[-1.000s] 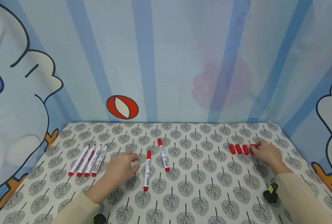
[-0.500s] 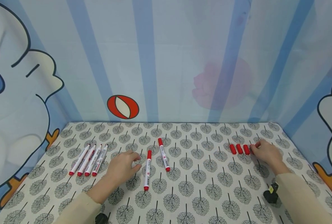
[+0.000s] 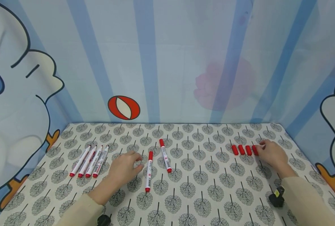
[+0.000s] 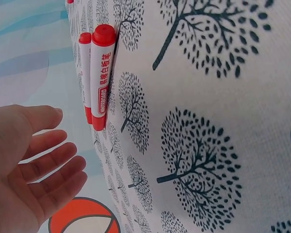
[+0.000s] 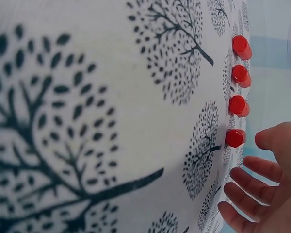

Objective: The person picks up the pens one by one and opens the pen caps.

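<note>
My left hand (image 3: 125, 168) hovers with loosely bent, empty fingers just left of a red-capped whiteboard marker (image 3: 149, 172). A second capped marker (image 3: 165, 156) lies a little behind it to the right; the left wrist view shows the nearer marker (image 4: 102, 73) apart from the hand. On the right, several red marker caps (image 3: 241, 150) lie side by side in a row. My right hand (image 3: 272, 153) is beside the rightmost cap (image 3: 255, 150). In the right wrist view its relaxed fingers stand slightly apart from that cap (image 5: 236, 138), holding nothing.
Several uncapped white markers (image 3: 89, 161) lie in a slanted row on the left, tips pointing away. A tree-print cloth (image 3: 201, 188) covers the table. Behind it stands a pale blue striped backdrop (image 3: 178, 62) with printed cartoon figures at both sides.
My right hand has let go of the rightmost cap, leaving it at the end of the row, and has drawn slightly to the right. The left hand has barely moved.
</note>
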The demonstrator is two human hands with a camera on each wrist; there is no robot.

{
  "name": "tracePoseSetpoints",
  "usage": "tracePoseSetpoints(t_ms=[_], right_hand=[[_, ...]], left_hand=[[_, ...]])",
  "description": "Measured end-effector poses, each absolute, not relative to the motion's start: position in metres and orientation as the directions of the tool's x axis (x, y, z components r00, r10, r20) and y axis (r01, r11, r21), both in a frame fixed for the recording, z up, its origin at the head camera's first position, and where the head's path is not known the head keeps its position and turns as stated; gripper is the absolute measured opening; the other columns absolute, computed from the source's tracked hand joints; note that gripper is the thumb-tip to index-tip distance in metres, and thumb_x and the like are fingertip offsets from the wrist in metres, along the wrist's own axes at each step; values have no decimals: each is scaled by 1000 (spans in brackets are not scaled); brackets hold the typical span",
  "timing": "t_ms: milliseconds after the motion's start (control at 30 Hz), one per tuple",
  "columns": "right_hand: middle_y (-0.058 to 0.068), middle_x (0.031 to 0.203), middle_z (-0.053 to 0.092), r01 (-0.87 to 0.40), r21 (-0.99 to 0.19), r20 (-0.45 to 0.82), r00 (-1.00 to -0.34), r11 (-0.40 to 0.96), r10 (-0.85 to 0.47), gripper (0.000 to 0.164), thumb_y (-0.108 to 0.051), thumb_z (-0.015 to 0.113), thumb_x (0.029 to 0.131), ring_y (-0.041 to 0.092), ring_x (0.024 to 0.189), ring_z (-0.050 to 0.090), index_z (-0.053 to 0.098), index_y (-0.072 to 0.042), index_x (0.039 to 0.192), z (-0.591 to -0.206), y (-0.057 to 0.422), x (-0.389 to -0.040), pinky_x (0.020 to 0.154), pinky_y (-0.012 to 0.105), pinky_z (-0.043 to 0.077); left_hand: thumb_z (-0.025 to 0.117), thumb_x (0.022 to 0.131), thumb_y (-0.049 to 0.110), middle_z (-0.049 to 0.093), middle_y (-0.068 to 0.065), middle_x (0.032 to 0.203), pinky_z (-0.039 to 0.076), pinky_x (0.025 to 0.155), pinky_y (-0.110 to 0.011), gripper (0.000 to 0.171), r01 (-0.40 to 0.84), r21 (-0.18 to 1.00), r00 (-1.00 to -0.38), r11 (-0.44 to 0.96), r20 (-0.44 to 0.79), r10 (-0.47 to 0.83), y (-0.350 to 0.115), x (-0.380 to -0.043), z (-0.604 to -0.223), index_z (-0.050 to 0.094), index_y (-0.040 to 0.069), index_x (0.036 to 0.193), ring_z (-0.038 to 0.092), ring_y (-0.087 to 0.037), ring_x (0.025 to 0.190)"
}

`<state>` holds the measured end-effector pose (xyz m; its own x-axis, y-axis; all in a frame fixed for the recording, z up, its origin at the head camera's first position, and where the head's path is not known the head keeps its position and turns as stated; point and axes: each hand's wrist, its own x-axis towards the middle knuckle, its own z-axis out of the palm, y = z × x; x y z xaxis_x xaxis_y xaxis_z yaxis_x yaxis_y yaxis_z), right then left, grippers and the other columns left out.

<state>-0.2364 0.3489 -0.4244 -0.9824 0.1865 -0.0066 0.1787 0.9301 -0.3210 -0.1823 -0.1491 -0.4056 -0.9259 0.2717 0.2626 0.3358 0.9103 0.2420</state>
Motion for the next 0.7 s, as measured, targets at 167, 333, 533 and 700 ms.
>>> tracePoseSetpoints(t_ms=[167, 333, 533, 700], right_hand=[[32, 112, 51, 128, -302, 60, -986, 945, 153, 45, -27, 45, 92, 42, 88, 55, 49, 7, 120, -425, 347, -235, 61, 45, 45], [29, 109, 52, 44, -277, 123, -989, 960, 80, 43, -27, 47, 91, 39, 81, 56, 51, 4, 120, -424, 341, -234, 54, 43, 45], [30, 110, 52, -40, -270, 150, -989, 962, 1, 43, -27, 50, 90, 41, 86, 56, 52, 4, 120, -422, 336, -235, 61, 49, 46], [34, 121, 48, -89, -257, 163, -985, 962, -47, 44, -27, 50, 90, 50, 102, 49, 52, 3, 121, -419, 330, -235, 77, 60, 43]], left_hand=[[73, 76, 27, 65, -1, 93, 45, 52, -22, 25, 316, 249, -935, 915, 248, 256, -146, -182, -405, 69, 13, 96, 59, -13, 67], [73, 75, 29, 65, -6, 102, 46, 52, -24, 30, 308, 266, -939, 913, 241, 246, -144, -180, -405, 69, 13, 101, 61, -18, 70], [73, 75, 29, 65, -11, 107, 50, 54, -27, 32, 325, 270, -931, 906, 261, 256, -142, -178, -406, 68, 13, 102, 64, -25, 82], [74, 74, 29, 64, -9, 104, 49, 54, -27, 36, 330, 264, -930, 906, 256, 264, -140, -178, -407, 67, 11, 105, 63, -24, 81]])
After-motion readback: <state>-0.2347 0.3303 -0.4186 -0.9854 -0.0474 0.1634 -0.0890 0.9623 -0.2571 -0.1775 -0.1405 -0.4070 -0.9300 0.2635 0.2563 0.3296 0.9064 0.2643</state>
